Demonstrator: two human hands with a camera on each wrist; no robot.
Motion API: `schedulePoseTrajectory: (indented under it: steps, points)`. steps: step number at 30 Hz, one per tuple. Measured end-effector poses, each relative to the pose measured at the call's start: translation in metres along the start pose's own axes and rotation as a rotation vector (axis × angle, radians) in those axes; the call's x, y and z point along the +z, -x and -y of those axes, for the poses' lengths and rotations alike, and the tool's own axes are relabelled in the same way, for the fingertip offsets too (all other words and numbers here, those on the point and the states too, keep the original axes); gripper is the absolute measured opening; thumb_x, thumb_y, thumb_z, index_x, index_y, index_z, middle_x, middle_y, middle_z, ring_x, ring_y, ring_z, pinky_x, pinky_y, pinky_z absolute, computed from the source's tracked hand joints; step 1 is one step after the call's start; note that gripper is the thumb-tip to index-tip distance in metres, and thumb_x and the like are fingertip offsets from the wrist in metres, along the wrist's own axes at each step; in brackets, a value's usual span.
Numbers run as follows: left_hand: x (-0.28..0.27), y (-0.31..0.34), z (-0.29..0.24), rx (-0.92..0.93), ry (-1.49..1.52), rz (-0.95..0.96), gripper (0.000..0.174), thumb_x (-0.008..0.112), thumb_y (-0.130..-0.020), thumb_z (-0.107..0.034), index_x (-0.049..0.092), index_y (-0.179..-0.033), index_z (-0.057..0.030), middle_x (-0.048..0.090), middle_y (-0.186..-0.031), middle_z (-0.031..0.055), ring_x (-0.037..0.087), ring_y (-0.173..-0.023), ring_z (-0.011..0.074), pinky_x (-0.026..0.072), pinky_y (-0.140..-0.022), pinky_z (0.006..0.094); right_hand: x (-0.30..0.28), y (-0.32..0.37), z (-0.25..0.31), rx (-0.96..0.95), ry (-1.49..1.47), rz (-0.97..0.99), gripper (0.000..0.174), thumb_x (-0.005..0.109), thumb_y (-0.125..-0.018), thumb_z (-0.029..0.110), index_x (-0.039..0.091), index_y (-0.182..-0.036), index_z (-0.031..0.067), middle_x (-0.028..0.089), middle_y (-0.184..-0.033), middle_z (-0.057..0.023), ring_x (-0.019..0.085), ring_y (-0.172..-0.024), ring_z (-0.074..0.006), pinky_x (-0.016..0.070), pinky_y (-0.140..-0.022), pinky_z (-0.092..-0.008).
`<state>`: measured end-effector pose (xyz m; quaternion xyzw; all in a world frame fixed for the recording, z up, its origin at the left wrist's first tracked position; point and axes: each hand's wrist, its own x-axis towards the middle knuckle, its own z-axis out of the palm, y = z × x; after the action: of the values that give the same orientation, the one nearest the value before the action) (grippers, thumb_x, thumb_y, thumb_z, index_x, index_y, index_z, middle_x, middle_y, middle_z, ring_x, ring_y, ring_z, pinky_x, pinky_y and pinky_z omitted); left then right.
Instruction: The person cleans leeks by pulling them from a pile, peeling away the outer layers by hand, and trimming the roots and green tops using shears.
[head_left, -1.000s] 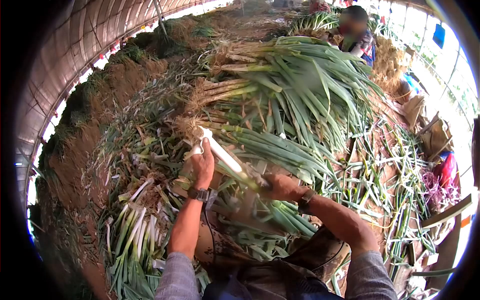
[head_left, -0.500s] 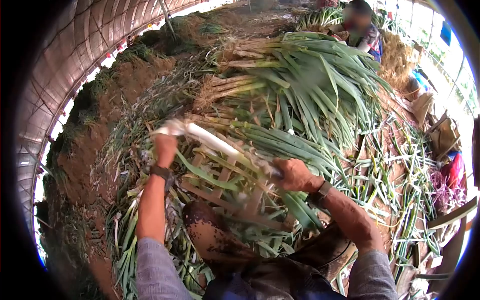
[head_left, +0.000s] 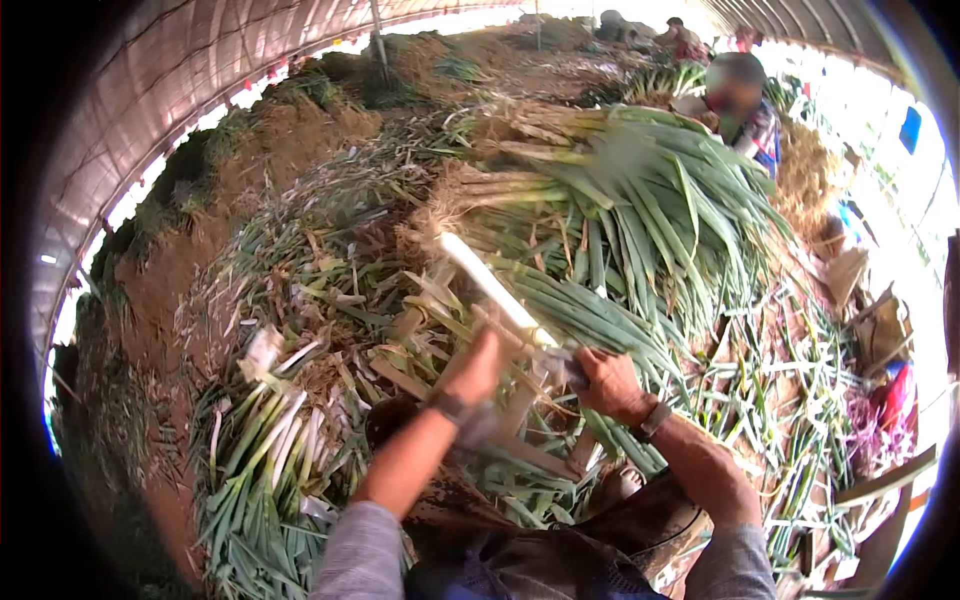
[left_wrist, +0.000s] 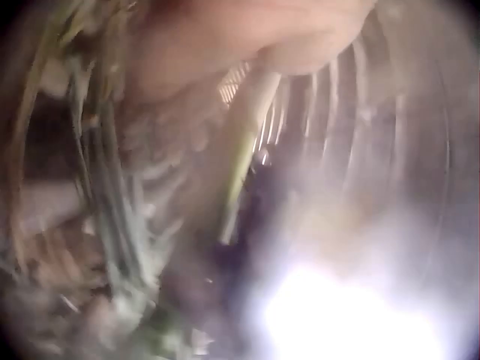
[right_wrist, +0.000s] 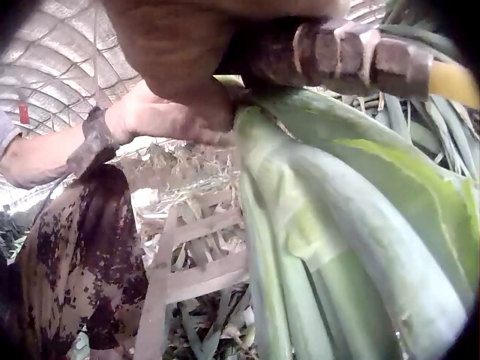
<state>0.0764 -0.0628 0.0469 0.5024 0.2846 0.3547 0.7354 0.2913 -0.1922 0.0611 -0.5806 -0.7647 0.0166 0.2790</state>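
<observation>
I hold one leek (head_left: 495, 290) slanted up to the left, its white stalk bare. My right hand (head_left: 600, 378) grips it where the green leaves begin. My left hand (head_left: 478, 362) is at the stalk just beside the right one, fingers pinching its skin. In the right wrist view the left hand (right_wrist: 161, 112) meets the leek (right_wrist: 337, 225) under my right hand (right_wrist: 187, 52), and a brown metal fitting (right_wrist: 352, 52) sticks out by the thumb. The left wrist view is blurred and shows only the stalk (left_wrist: 244, 142) under a finger.
A big heap of uncleaned leeks (head_left: 620, 190) lies ahead. Cleaned leeks (head_left: 270, 440) lie at my left, with a white scrap of peel (head_left: 262, 352) above them. A wooden slat frame (right_wrist: 199, 255) stands over my knees. Another person (head_left: 740, 100) sits behind the heap, and a soil bank (head_left: 290, 150) rises on the left.
My left hand stripped skin off toward the root end, swung out left with it, and has come back to the stalk beside the right hand. The right hand kept its grip.
</observation>
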Motion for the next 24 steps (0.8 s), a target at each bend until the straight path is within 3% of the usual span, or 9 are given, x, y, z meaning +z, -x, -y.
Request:
schedulePoseTrajectory:
  steps: [3, 4, 7, 8, 9, 12, 16, 23, 24]
  points:
    - [0.048, 0.017, 0.038, 0.281, 0.443, -0.023, 0.071, 0.042, -0.095, -0.064, 0.034, -0.148, -0.0168, 0.052, -0.125, 0.0033, 0.05, -0.114, 0.017, 0.048, -0.096, 0.0441, -0.009, 0.004, 0.003, -0.116, -0.024, 0.001, 0.044, 0.071, -0.068, 0.018, 0.058, -0.108, 0.0031, 0.064, -0.086, -0.0163, 0.063, -0.076, -0.038, 0.0509, -0.061, -0.0444]
    - [0.062, 0.027, 0.029, 0.447, 0.396, 0.041, 0.065, 0.044, -0.096, -0.061, 0.039, -0.143, -0.0168, 0.057, -0.102, 0.0011, 0.059, -0.092, 0.0154, 0.0541, -0.084, 0.0449, -0.012, 0.009, 0.009, -0.063, -0.065, -0.013, 0.044, 0.07, -0.068, 0.017, 0.058, -0.107, 0.0024, 0.064, -0.085, -0.0165, 0.063, -0.075, -0.0382, 0.0511, -0.061, -0.0443]
    - [0.041, -0.003, 0.042, 0.139, 0.647, -0.295, 0.055, 0.041, -0.097, -0.062, 0.053, -0.125, -0.016, 0.054, -0.074, -0.0033, 0.057, -0.062, 0.0174, 0.0569, -0.067, 0.0471, -0.03, 0.011, 0.013, -0.01, -0.092, -0.041, 0.031, 0.067, -0.077, 0.02, 0.057, -0.104, 0.007, 0.065, -0.077, -0.0128, 0.064, -0.062, -0.0322, 0.053, -0.055, -0.0432]
    - [0.024, -0.003, 0.044, 0.224, 0.516, -0.163, 0.068, 0.035, -0.092, -0.074, 0.041, -0.13, -0.018, 0.046, -0.081, -0.002, 0.053, -0.073, 0.0142, 0.0549, -0.062, 0.0326, -0.031, 0.014, 0.008, -0.025, -0.05, 0.03, 0.031, 0.067, -0.077, 0.02, 0.058, -0.103, 0.0066, 0.065, -0.079, -0.0133, 0.064, -0.063, -0.0333, 0.0526, -0.055, -0.043]
    - [0.019, -0.005, 0.031, 0.112, 0.683, -0.227, 0.065, 0.035, -0.091, -0.075, 0.051, -0.112, -0.0159, 0.045, -0.072, -0.0026, 0.052, -0.062, 0.0143, 0.0533, -0.056, 0.0334, -0.033, 0.017, 0.002, -0.041, -0.008, 0.095, 0.03, 0.068, -0.078, 0.021, 0.058, -0.102, 0.0062, 0.066, -0.08, -0.0138, 0.064, -0.064, -0.0344, 0.0521, -0.055, -0.0427]
    - [-0.009, 0.003, -0.028, 0.245, 0.675, -0.397, 0.06, 0.033, -0.094, -0.072, 0.05, -0.083, -0.0157, 0.047, -0.059, -0.0047, 0.05, -0.049, 0.0111, 0.0477, -0.045, 0.0306, -0.031, 0.034, -0.006, -0.13, -0.015, 0.16, 0.028, 0.071, -0.081, 0.026, 0.061, -0.098, 0.0062, 0.067, -0.079, -0.0135, 0.065, -0.065, -0.0353, 0.0517, -0.056, -0.0428]
    - [-0.118, 0.004, -0.116, 0.521, 0.522, -0.549, 0.061, 0.032, -0.095, -0.07, 0.057, -0.079, -0.0167, 0.053, -0.058, -0.0021, 0.053, -0.054, 0.0163, 0.0458, -0.053, 0.0342, -0.035, 0.046, -0.008, 0.027, -0.019, 0.261, 0.026, 0.069, -0.083, 0.024, 0.064, -0.103, 0.0084, 0.068, -0.077, -0.0134, 0.066, -0.066, -0.0341, 0.0522, -0.057, -0.0429]
    - [-0.195, 0.144, -0.356, 0.958, -0.064, -0.515, 0.062, 0.026, -0.1, -0.062, 0.054, -0.089, -0.0084, 0.053, -0.064, 0.0033, 0.052, -0.053, 0.0202, 0.0475, -0.052, 0.0359, -0.022, 0.057, -0.04, 0.289, 0.098, 0.42, 0.033, 0.07, -0.078, 0.035, 0.066, -0.099, 0.009, 0.067, -0.077, -0.0166, 0.066, -0.074, -0.0372, 0.0517, -0.067, -0.0468]
    - [-0.141, 0.168, -0.38, 0.953, -0.161, -0.997, 0.06, 0.027, -0.101, -0.06, 0.055, -0.094, -0.0072, 0.053, -0.066, 0.0032, 0.051, -0.054, 0.0177, 0.0452, -0.05, 0.032, -0.022, 0.058, -0.045, 0.297, 0.088, 0.425, 0.033, 0.07, -0.078, 0.035, 0.066, -0.098, 0.0084, 0.067, -0.078, -0.017, 0.066, -0.074, -0.0369, 0.0515, -0.067, -0.0464]
